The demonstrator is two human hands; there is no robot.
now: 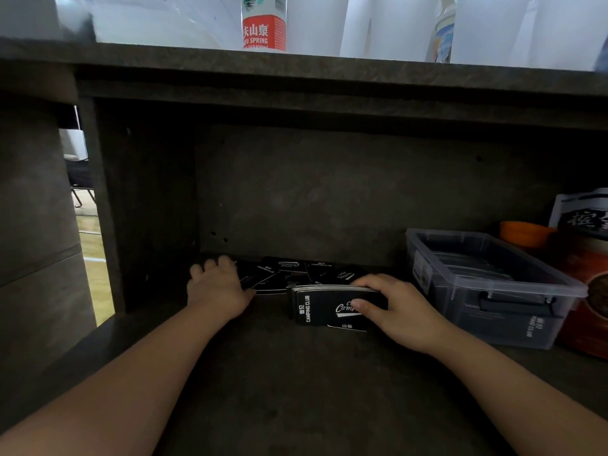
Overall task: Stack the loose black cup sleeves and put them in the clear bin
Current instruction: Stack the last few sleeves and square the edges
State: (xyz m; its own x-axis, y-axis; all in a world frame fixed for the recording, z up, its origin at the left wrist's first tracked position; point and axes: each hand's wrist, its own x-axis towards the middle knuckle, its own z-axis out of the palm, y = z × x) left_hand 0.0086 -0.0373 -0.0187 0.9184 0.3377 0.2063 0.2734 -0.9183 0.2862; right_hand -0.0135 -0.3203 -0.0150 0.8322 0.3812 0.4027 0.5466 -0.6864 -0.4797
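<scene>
Dark shelf (296, 373) under me: my right hand (394, 311) grips the sleeve stack (324, 307), standing on edge, long axis left-right. My left hand (217, 287) curls onto loose sleeves (296, 271) lying flat behind. Clear bin (493, 284) sits right.

Loose sleeves (289, 273): on the lower shelf (296, 390), along its back edge, against the back panel.
Stack of sleeves (325, 307): on the shelf just in front of the loose sleeves, right of centre.
Left hand (217, 287): at the left end of the loose sleeves.
Right hand (394, 307): on the stack's right end.
Bin (493, 287): right of the stack, near the shelf's right edge, sleeves inside.
Bottle (264, 24): on the counter (329, 74) above.
</scene>
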